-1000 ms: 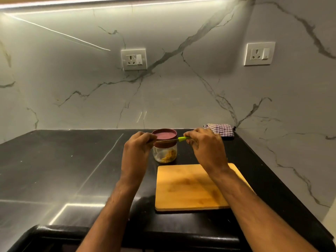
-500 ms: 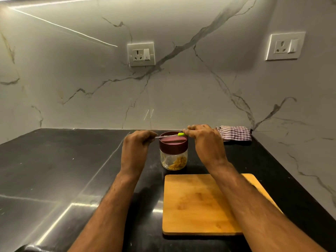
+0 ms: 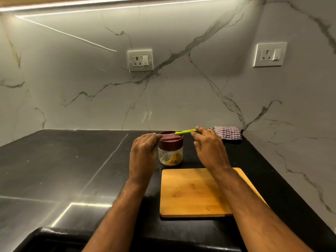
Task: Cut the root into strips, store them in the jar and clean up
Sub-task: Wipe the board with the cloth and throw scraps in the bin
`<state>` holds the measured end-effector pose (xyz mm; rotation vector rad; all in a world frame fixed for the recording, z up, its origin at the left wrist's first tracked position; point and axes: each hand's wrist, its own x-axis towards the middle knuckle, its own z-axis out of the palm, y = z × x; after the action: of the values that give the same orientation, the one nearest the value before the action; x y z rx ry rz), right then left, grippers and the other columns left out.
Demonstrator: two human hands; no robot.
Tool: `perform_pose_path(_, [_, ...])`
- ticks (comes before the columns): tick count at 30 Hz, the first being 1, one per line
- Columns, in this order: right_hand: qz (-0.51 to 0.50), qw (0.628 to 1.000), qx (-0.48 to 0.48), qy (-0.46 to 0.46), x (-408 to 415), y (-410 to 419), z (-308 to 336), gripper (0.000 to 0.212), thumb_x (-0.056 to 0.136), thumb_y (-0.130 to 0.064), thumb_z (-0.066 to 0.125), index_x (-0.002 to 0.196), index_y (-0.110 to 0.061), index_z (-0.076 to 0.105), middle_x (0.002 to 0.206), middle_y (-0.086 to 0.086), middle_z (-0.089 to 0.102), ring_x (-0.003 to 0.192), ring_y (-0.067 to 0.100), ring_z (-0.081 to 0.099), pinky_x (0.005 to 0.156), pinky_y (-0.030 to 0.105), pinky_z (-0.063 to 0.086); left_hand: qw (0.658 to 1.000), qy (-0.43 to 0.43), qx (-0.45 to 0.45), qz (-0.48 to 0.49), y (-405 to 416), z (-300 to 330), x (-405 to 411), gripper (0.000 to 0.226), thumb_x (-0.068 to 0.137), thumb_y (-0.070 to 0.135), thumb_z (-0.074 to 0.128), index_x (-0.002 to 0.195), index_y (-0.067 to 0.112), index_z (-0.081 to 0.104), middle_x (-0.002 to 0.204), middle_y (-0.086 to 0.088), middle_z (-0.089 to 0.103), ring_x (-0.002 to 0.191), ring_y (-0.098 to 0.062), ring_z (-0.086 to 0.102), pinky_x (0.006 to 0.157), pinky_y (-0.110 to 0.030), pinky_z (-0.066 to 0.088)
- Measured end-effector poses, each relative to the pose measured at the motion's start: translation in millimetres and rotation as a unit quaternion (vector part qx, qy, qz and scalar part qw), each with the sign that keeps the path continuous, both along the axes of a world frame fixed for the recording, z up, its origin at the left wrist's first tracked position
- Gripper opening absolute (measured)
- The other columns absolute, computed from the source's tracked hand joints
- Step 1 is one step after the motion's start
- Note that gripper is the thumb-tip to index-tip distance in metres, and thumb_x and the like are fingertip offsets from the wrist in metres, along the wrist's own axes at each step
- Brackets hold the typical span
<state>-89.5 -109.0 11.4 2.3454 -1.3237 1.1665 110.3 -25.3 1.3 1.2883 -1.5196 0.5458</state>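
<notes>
A small clear jar is seen upright on the black countertop, capped with a dark red lid. Thin yellow-orange strips are piled at its bottom. A knife with a lime-green handle and a slim grey blade is held level just above the lid, stretched between the two hands. The blade's tip end is pinched by the curled fingers of the left hand, which is placed just beside the jar on its left. The handle's far end is gripped between thumb and fingertips of the right hand, its other fingers loosely spread; this hand is set to the jar's right. A bare wooden cutting board is laid just in front of the jar. A checked cloth is bunched in the corner against the marbled wall, behind the right hand.
</notes>
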Motion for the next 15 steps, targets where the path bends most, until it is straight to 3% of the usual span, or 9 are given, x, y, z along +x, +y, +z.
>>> perform_pose_path(10, [-0.062,0.996,0.059,0.022,-60,51,-25,0.036,0.094,-0.023,0.054,0.130,-0.024,0.058,0.137,0.001,0.051,0.126,0.017,0.043,0.101,0.036,0.040,0.989,-0.101,0.097,-0.043,34,-12,-85,0.023,0.089,0.009,0.071,0.111,0.017,0.074,0.101,0.001,0.076,0.094,-0.015,0.070,0.089,-0.034,0.053])
perform_pose_path(15, [-0.104,0.990,0.090,-0.001,-105,58,-34,0.036,0.096,-0.033,0.050,0.131,-0.025,0.057,0.137,-0.002,0.052,0.126,0.016,0.043,0.102,0.035,0.038,0.978,-0.103,0.170,-0.064,31,-11,-130,0.036,0.099,0.030,0.061,0.134,0.024,0.061,0.126,0.005,0.068,0.119,-0.012,0.060,0.104,-0.030,0.041])
